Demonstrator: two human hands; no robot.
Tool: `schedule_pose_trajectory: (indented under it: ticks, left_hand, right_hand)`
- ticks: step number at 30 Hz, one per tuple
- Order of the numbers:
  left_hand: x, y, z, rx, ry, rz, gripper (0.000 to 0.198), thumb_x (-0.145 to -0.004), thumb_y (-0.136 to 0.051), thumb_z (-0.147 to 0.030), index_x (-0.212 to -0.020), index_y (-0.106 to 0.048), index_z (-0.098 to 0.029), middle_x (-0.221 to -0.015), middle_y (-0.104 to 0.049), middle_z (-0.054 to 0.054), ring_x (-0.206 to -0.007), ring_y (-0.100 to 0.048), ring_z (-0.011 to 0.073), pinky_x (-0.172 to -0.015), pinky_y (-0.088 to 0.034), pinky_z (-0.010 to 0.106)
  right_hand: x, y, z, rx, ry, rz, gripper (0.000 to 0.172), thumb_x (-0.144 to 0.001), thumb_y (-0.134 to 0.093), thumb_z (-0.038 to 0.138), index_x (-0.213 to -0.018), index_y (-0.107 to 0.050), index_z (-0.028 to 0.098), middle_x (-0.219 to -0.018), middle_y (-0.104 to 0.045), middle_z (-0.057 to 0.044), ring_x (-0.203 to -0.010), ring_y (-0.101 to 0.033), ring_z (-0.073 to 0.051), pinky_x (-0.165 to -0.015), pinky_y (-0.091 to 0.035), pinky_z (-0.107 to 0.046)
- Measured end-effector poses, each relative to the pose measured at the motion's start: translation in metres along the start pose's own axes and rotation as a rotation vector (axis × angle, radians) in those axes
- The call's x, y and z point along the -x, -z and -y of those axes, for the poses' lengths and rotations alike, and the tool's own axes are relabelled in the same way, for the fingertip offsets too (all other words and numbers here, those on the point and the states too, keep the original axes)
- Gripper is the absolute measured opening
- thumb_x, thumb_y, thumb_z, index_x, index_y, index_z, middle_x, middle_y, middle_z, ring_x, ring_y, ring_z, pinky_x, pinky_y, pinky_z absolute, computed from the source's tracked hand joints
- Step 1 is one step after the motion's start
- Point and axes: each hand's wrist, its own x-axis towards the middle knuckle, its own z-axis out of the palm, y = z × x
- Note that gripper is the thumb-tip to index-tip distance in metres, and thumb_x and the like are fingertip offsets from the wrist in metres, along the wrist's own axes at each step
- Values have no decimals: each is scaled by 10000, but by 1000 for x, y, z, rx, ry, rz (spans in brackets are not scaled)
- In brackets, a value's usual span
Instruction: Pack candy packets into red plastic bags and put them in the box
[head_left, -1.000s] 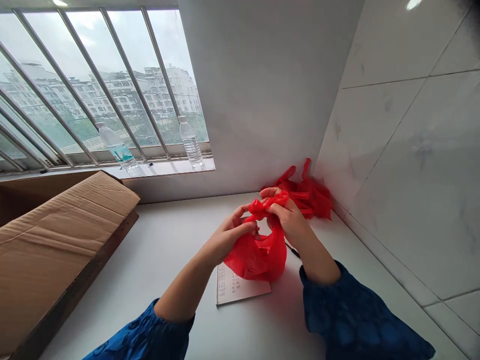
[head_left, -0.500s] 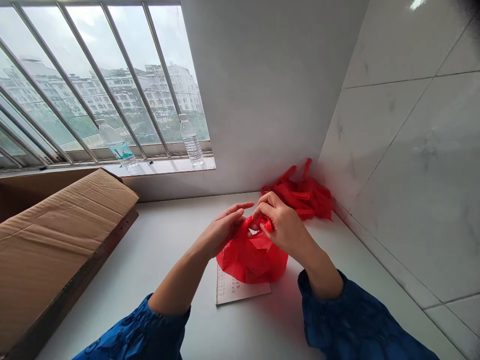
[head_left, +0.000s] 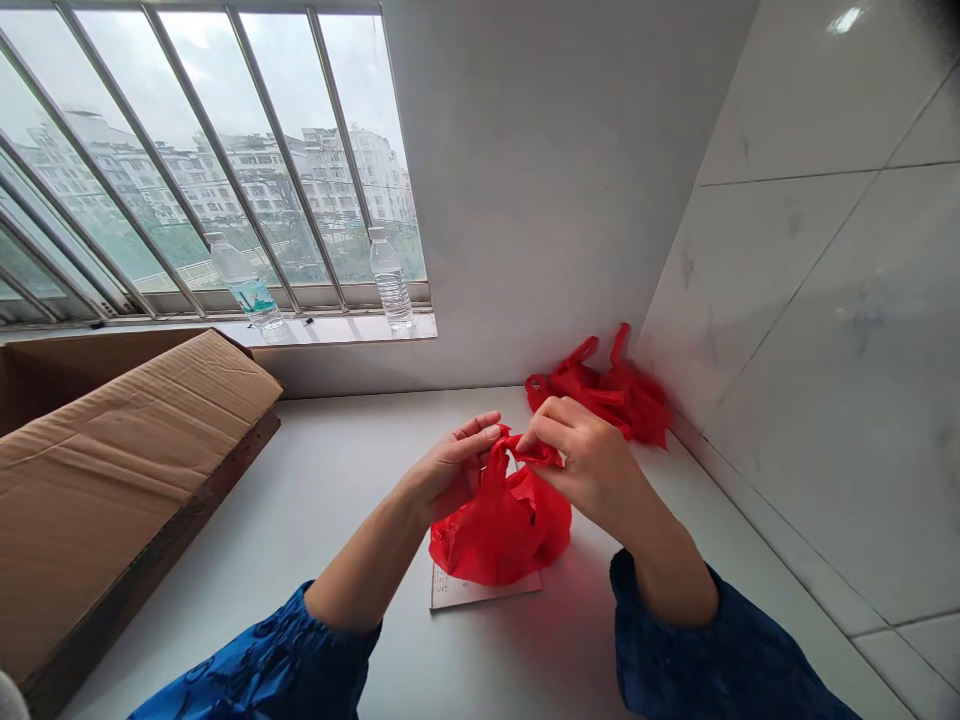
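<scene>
Between my hands is a red plastic bag (head_left: 499, 530), bulging at the bottom, its handles drawn up and twisted together at the top. My left hand (head_left: 454, 465) pinches the left handle between thumb and fingers. With bent fingers, my right hand (head_left: 577, 445) grips the other handle, which runs sideways from the twist. What the bag contains is hidden by the red plastic. Under the bag lies a sheet or booklet (head_left: 487, 592) with handwriting, mostly covered.
A pile of red bags (head_left: 607, 390) lies in the back corner by the tiled wall. On the left stands an open cardboard box (head_left: 142, 480). Two clear bottles, one labelled (head_left: 251, 290) and one plain (head_left: 391, 285), stand on the sill of the barred window.
My right hand has moved slightly right, pulling the bag's handle out sideways, and the twist at the top shows more plainly. The camera view has shifted a little.
</scene>
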Motion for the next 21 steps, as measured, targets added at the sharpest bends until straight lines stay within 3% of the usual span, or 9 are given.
schedule_pose_trajectory:
  ticks: [3,7,11,14,16,18,21]
  left_hand:
    - [-7,13,-6,35,-149,-186,330,-789,-779,-70,-1076,-649,-169,-843,-713,38,-641,-670,102,-617,-582,204]
    - [-21,54,-12,63,-301,-381,382,-808,-709,21,-1099,-573,-187,-825,-695,10,-652,-668,64,-683,-586,158]
    - [-24,89,-10,40,-357,-498,333,-841,-630,53,-1064,-531,-175,-814,-682,23,-667,-674,70,-685,-594,170]
    - [-14,95,-10,-15,-418,-488,290,-843,-671,-3,-1056,-570,-172,-858,-683,24,-721,-683,81,-739,-601,197]
    - [-3,93,-11,-57,-458,-431,334,-828,-730,-74,-1119,-607,-183,-946,-697,41,-809,-697,113,-807,-600,238]
    - [10,91,-11,-174,-477,-335,467,-830,-771,-198,-1258,-587,-222,-1136,-686,81,-979,-695,179,-917,-575,321]
    - [28,94,-2,-523,-453,-277,747,-831,-768,-411,-1475,-416,-268,-1402,-554,148,-1294,-547,293,-1120,-408,475]
  right_hand:
    - [10,14,4,27,-20,62,181,-848,-635,71,-749,-624,222,-753,-596,6,-702,-537,-155,-615,-381,-281]
    - [26,32,5,-17,-94,195,182,-840,-676,116,-704,-636,231,-695,-605,24,-632,-549,-140,-561,-357,-276]
    - [28,34,6,-98,-214,327,188,-839,-707,159,-677,-644,227,-678,-624,38,-616,-554,-132,-545,-343,-273]
    - [21,29,6,-215,-266,387,155,-863,-706,235,-715,-659,231,-693,-655,36,-637,-573,-140,-559,-363,-272]
    - [16,28,2,-364,-294,422,61,-878,-705,307,-859,-690,251,-795,-710,25,-724,-633,-160,-622,-434,-271]
    - [15,29,-4,-441,-343,412,182,-889,-696,384,-1033,-679,274,-920,-743,6,-835,-676,-187,-708,-489,-289]
    - [19,32,-17,-275,-463,284,304,-910,-641,501,-1132,-641,293,-1007,-746,-23,-908,-689,-222,-735,-503,-321]
